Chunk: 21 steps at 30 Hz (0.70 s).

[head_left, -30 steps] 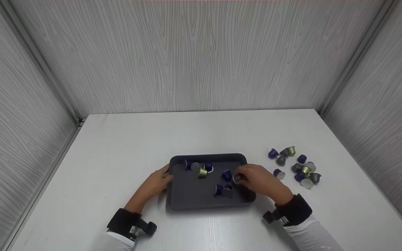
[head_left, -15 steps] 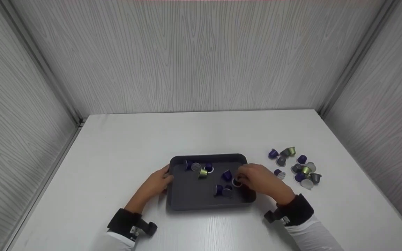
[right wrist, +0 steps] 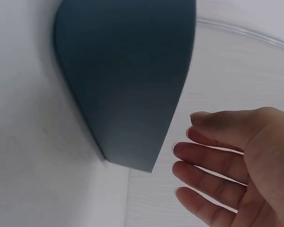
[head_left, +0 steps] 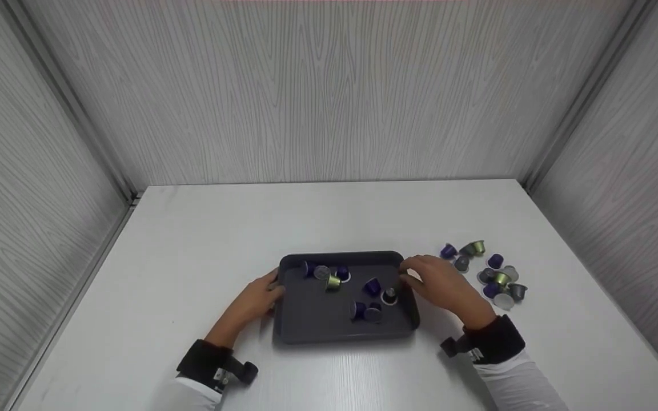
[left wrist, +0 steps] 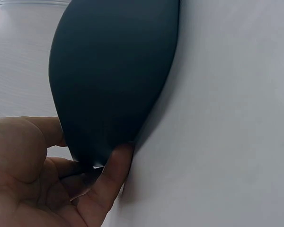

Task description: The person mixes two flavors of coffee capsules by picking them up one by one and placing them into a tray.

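A dark grey tray (head_left: 340,256) lies on the white table and holds several capsules, mostly purple (head_left: 370,286) and one gold (head_left: 332,283). A capsule with a silver foil face (head_left: 390,295) lies near the tray's right wall. My left hand (head_left: 272,287) grips the tray's left edge; in the left wrist view its thumb and fingers (left wrist: 111,172) curl against the tray's outer wall (left wrist: 113,71). My right hand (head_left: 412,274) hovers over the tray's right rim, holding nothing. In the right wrist view my right hand (right wrist: 199,156) has its fingers straight and spread beside the tray wall (right wrist: 128,80).
Several loose capsules (head_left: 492,275), purple, grey and gold, lie in a pile on the table to the right of the tray. Grey wood-grain walls (head_left: 329,91) enclose the table at the back and on both sides.
My right hand has let go of the foil-faced capsule inside the tray and drawn back up and to the right, past the rim. The left hand has stayed on the tray.
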Motion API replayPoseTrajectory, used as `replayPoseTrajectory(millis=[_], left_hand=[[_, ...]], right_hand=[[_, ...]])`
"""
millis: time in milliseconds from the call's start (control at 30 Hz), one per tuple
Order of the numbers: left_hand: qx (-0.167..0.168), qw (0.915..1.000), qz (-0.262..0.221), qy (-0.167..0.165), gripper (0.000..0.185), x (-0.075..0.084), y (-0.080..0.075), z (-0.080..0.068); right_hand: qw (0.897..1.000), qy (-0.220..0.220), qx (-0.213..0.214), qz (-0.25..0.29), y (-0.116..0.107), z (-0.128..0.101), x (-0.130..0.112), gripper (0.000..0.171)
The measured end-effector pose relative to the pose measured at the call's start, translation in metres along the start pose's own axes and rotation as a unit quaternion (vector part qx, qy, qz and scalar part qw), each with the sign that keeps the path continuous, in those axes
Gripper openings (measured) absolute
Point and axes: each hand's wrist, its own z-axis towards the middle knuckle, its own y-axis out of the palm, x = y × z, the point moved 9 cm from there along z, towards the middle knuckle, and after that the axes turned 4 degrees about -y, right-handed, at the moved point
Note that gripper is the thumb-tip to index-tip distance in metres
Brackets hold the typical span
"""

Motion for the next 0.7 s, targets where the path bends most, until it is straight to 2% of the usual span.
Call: replayPoseTrajectory(millis=[300, 533, 700], left_hand=[[0.003, 0.9998, 0.017, 0.014, 0.058, 0.004, -0.002, -0.001], [0.007, 0.9996, 0.025, 0.014, 0.058, 0.004, -0.002, 0.0], [0.009, 0.9995, 0.026, 0.018, 0.058, 0.004, -0.002, 0.0]], right_hand=[[0.999, 0.011, 0.026, -0.031, -0.009, -0.006, 0.023, 0.035], [0.999, 0.046, 0.011, -0.019, -0.008, -0.015, 0.046, 0.061], [0.996, 0.088, -0.021, -0.02, -0.007, -0.019, 0.059, 0.071]])
